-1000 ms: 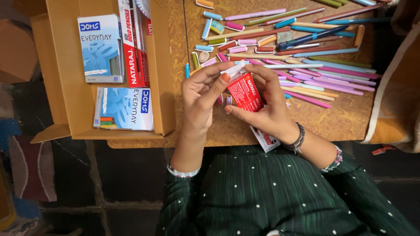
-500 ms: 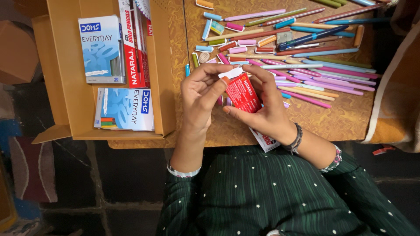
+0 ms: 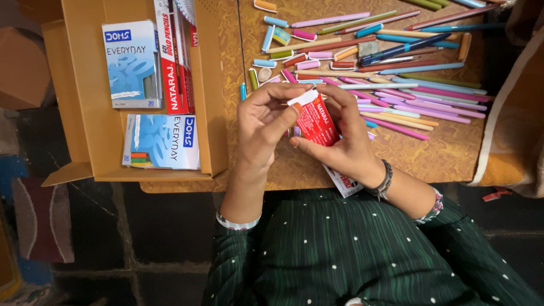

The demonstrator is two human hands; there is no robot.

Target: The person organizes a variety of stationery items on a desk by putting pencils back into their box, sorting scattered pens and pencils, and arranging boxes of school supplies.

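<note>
While both hands meet above the near edge of the wooden table [image 3: 442, 153], a small red carton [image 3: 317, 122] sits between them, lifted clear of the tabletop. The right hand [image 3: 345, 141] is closed around the carton, cradling its lower half in the palm with the thumb laid across the near end and the fingers wrapped behind the far side. The left hand [image 3: 263, 127] pinches at the carton's upper end: its thumb presses on the white flap [image 3: 302, 97] there and its fingers curl over the top, so the flap lies under the fingertips. The carton is tilted, its flap end pointing away from the person and toward the left hand.

Just beyond the carton, on the far side of it, a spread of loose pens and pencils [image 3: 419, 90] covers the table in pink, purple, blue, green and tan, with short caps and small erasers [image 3: 309, 64] mixed in nearest the carton's flap. Under the right wrist, nearer the person than the carton, a second red and white packet [image 3: 343, 181] lies flat at the table's edge. Well to the left of the carton stands an open cardboard box [image 3: 85, 141] holding two blue packs [image 3: 161, 140] and a long red pack [image 3: 173, 62]. A dark beaded bracelet [image 3: 385, 181] circles the right wrist, and green dotted sleeves [image 3: 340, 249] fill the space below the carton.
</note>
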